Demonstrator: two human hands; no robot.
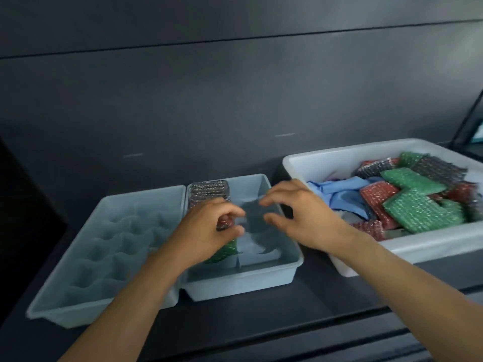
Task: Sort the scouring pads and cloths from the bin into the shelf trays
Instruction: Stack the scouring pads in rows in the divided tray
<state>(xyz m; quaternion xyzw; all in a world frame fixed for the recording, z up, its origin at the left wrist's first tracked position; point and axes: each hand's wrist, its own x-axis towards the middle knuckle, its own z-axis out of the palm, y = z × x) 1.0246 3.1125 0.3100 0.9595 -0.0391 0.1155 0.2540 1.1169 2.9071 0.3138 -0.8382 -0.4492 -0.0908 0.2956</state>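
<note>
A white bin (308,163) at the right holds green scouring pads (418,207), red ones (379,194), grey ones (439,168) and a blue cloth (339,189). The pale blue middle tray (243,286) has a row of pads standing on edge along its left side, with a grey pad (209,190) at the back. My left hand (209,231) is closed on a red pad (224,223) in that row, above a green pad (224,252). My right hand (300,212) hovers over the tray's right half with fingers apart, holding nothing.
A second pale blue tray (104,252) with moulded round cups sits at the left, touching the middle tray. Everything rests on a dark shelf (287,322) against a dark back wall. A dark object stands at the far right edge.
</note>
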